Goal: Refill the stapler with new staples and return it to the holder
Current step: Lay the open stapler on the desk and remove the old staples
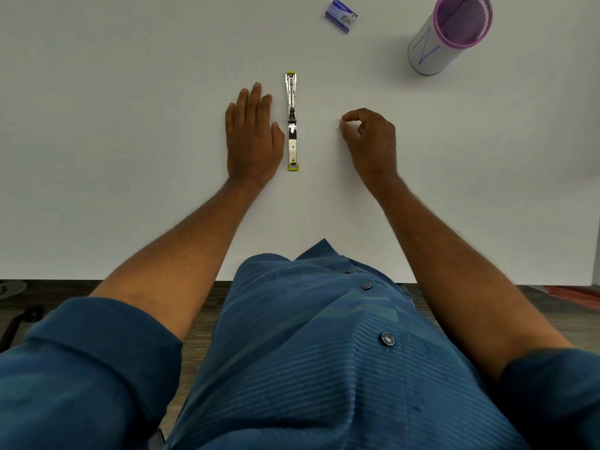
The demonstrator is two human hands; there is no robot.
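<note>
A metal stapler (pixel 292 121) with yellow-green ends lies unfolded flat and lengthwise on the white table (pixel 130 92). My left hand (pixel 251 138) rests flat on the table just left of it, fingers spread, holding nothing. My right hand (pixel 370 141) is to the right of the stapler, thumb and forefinger pinched on something tiny and pale at the fingertips, possibly staples; it is too small to tell. A small blue staple box (pixel 341 15) lies at the far centre-right. The holder (pixel 449 34), a white cylinder with a purple mesh rim, stands at the far right.
The table's near edge runs across the lower middle, with my blue shirt and rolled sleeves below it. Dark floor shows under the edge, and a dark chair part sits at the lower left.
</note>
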